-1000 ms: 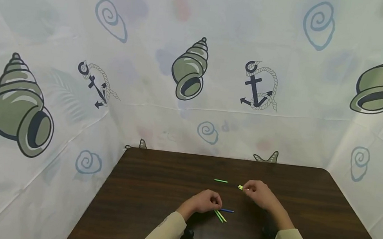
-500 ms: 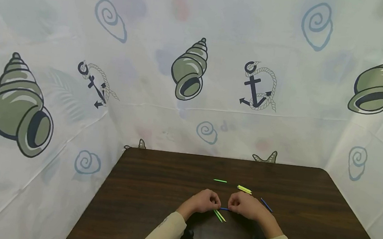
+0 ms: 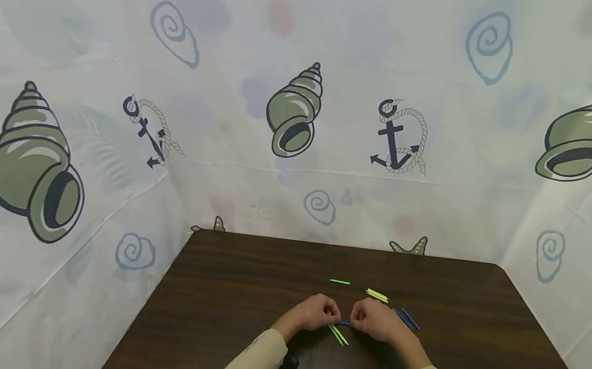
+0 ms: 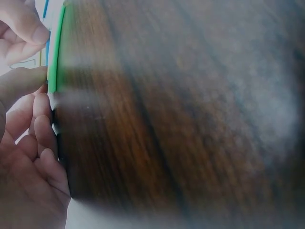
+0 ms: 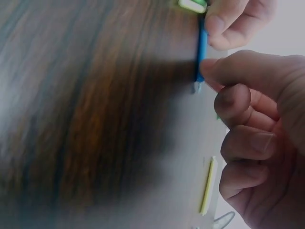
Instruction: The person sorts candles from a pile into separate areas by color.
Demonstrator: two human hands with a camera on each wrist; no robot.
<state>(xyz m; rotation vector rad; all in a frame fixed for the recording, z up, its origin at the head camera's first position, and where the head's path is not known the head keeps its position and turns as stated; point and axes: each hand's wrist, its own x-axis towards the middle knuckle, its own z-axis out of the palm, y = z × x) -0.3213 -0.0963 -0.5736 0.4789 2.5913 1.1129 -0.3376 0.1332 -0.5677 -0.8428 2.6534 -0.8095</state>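
A thin blue stick lies between the two hands, just above the dark table. My left hand pinches its left end with thumb and fingertips. The right hand pinches its right end. In the right wrist view, the right thumb presses against the blue stick, and the left hand holds it close by. Green and yellow sticks lie slanted below the left fingers. The left wrist view shows a green stick close beside the left fingertips.
Farther back on the brown table lie a single green stick and a bundle of yellow sticks. Two more blue sticks rest just beyond the right hand. A white printed cloth hangs behind the table.
The right hand has left the yellow bundle and come down and left to the blue stick's right end. Two blue sticks beyond it have come into sight. The left hand stays put.
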